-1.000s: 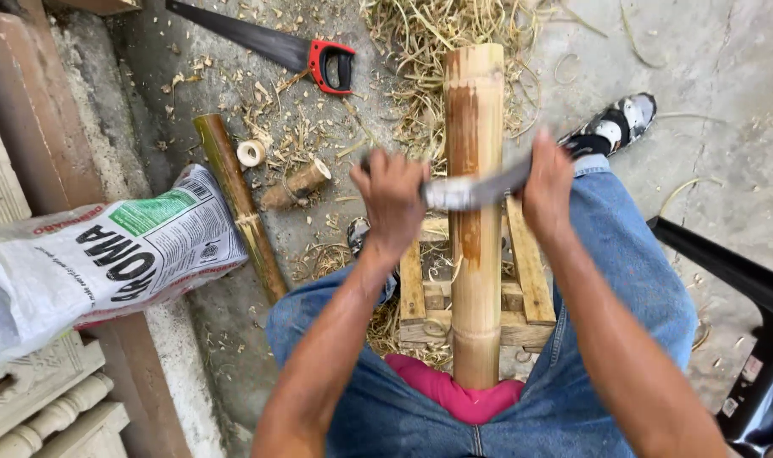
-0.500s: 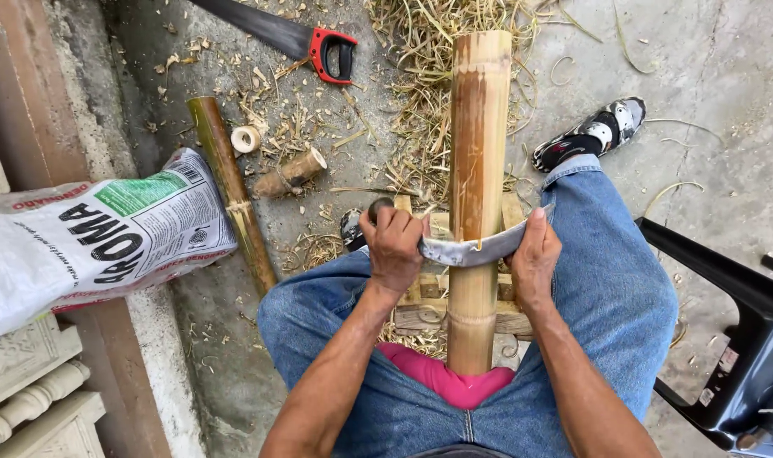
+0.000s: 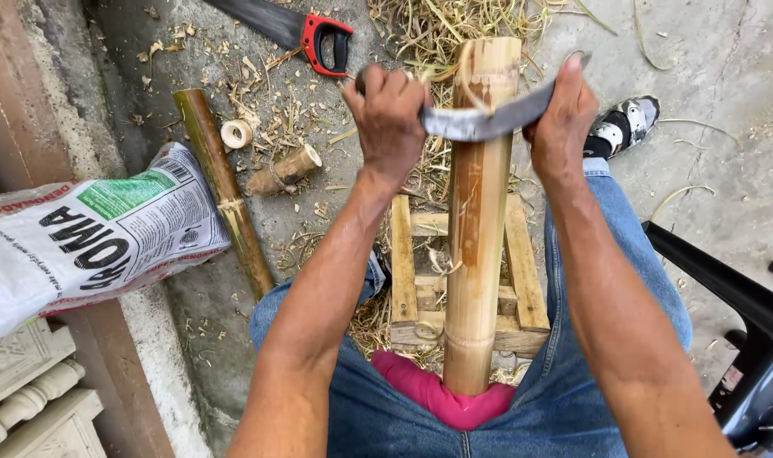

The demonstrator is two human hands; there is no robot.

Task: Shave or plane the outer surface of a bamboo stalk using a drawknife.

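Note:
A thick yellow-brown bamboo pole lies lengthwise between my knees, resting on a small wooden frame with its near end against a pink cloth. A curved metal blade lies across the pole near its far end. My left hand grips the blade's left end. My right hand grips the right end. Both arms are stretched forward.
A red-handled hand saw, a thinner green bamboo stick, a short bamboo offcut and a small bamboo ring lie on the concrete among shavings. A printed white sack sits left. A dark chair stands right.
Both hands have pushed the blade from close to my lap out along the pole to its far end. The view has tilted slightly.

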